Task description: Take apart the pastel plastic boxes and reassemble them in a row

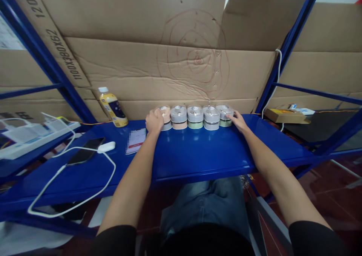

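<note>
On the blue shelf, row of five small containers against cardboard, left hand curled around the leftmost one, right hand open, fingertips touching the rightmost.

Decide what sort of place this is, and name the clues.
Probably a storeroom or workshop corner. Clues: blue metal shelving, flattened cardboard lining the back, and a row of small containers that the left hand and right hand touch at either end.

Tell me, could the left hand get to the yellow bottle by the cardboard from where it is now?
Probably yes. The left hand rests at the left end of the row of containers, and the yellow bottle stands just to its left on the blue shelf, with bare shelf between.
</note>
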The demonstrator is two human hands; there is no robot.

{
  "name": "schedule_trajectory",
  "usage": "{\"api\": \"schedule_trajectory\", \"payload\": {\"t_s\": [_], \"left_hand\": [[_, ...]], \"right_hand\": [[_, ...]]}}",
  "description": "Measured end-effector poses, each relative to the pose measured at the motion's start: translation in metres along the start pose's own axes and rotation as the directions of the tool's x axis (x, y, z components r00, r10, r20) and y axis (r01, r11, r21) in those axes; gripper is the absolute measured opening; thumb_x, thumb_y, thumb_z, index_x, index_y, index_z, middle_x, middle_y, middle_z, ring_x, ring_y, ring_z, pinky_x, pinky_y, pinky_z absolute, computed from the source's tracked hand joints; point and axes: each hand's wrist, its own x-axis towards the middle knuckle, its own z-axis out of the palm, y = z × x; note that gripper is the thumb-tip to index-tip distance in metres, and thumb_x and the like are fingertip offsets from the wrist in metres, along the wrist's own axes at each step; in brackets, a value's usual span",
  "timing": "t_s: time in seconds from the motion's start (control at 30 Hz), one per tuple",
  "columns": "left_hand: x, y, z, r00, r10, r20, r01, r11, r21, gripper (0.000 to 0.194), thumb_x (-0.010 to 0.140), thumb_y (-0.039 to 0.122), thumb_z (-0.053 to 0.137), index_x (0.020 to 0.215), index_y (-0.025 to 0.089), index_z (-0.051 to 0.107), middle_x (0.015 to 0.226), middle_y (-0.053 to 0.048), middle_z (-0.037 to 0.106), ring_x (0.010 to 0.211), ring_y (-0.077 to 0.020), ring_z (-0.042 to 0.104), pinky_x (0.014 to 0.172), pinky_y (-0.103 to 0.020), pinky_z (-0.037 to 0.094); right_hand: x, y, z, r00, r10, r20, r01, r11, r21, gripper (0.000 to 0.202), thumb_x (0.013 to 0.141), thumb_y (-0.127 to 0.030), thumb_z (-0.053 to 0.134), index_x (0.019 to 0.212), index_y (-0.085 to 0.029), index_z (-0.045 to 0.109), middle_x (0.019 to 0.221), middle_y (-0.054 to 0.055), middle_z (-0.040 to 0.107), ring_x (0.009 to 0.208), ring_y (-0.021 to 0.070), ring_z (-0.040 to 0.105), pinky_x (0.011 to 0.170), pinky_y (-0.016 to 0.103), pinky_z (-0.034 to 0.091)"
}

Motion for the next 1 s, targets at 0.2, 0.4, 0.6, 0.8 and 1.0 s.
{"api": "schedule_trajectory", "payload": {"t_s": [0.2, 0.4, 0.6, 0.8, 1.0], "left_hand": [[0.003, -0.005, -0.007, 1.000, -0.027, -0.004, 0.027, 0.999, 0.027, 0.040, 0.103, 0.033, 0.045, 0.134, 0.012, 0.058, 0.132, -0.026, 0.066, 0.127, -0.0392, 0.063, 0.104, -0.052, 0.049], [0.003, -0.005, -0.005, 0.996, -0.084, -0.023, 0.085, 0.996, 0.005, 0.046, 0.102, 0.041, 0.049, 0.132, 0.008, 0.055, 0.135, -0.028, 0.064, 0.128, -0.0414, 0.062, 0.106, -0.052, 0.049], [0.004, -0.004, -0.002, 0.995, -0.098, 0.005, 0.099, 0.995, -0.024, 0.046, 0.103, 0.043, 0.046, 0.132, 0.008, 0.052, 0.136, -0.030, 0.063, 0.128, -0.0406, 0.062, 0.106, -0.051, 0.049], [-0.001, -0.001, -0.005, 0.995, -0.037, -0.096, 0.036, 0.999, -0.012, 0.048, 0.103, 0.040, 0.044, 0.136, 0.004, 0.049, 0.137, -0.033, 0.055, 0.135, -0.0431, 0.054, 0.112, -0.057, 0.042], [-0.025, 0.028, -0.020, 0.906, 0.321, -0.276, -0.358, 0.929, -0.097, 0.044, 0.097, 0.034, 0.053, 0.134, 0.010, 0.052, 0.144, -0.026, 0.048, 0.141, -0.0389, 0.044, 0.121, -0.054, 0.034]], "right_hand": [[-0.013, -0.021, 0.018, 0.999, 0.033, 0.000, -0.033, 0.993, -0.112, 0.096, 0.062, -0.058, 0.086, 0.140, -0.014, 0.052, 0.139, 0.021, 0.064, 0.125, 0.0339, 0.063, 0.110, 0.050, 0.048], [-0.019, -0.036, 0.038, 0.986, -0.051, -0.159, -0.001, 0.951, -0.310, 0.112, 0.064, -0.055, 0.084, 0.155, -0.013, 0.035, 0.153, 0.028, 0.046, 0.142, 0.0464, 0.047, 0.117, 0.063, 0.037], [-0.017, -0.038, 0.039, 0.983, -0.085, -0.166, 0.026, 0.944, -0.330, 0.099, 0.067, -0.051, 0.081, 0.150, -0.014, 0.043, 0.144, 0.024, 0.057, 0.136, 0.0442, 0.054, 0.115, 0.061, 0.041], [-0.013, -0.047, 0.021, 0.947, 0.005, -0.320, -0.085, 0.968, -0.237, 0.096, 0.065, -0.051, 0.082, 0.147, -0.015, 0.047, 0.140, 0.022, 0.062, 0.130, 0.0404, 0.059, 0.112, 0.055, 0.046], [-0.006, -0.064, -0.001, 0.924, -0.005, -0.382, 0.011, 1.000, 0.014, 0.083, 0.070, -0.058, 0.074, 0.139, -0.019, 0.050, 0.131, 0.014, 0.067, 0.118, 0.0320, 0.065, 0.105, 0.051, 0.052]]}}
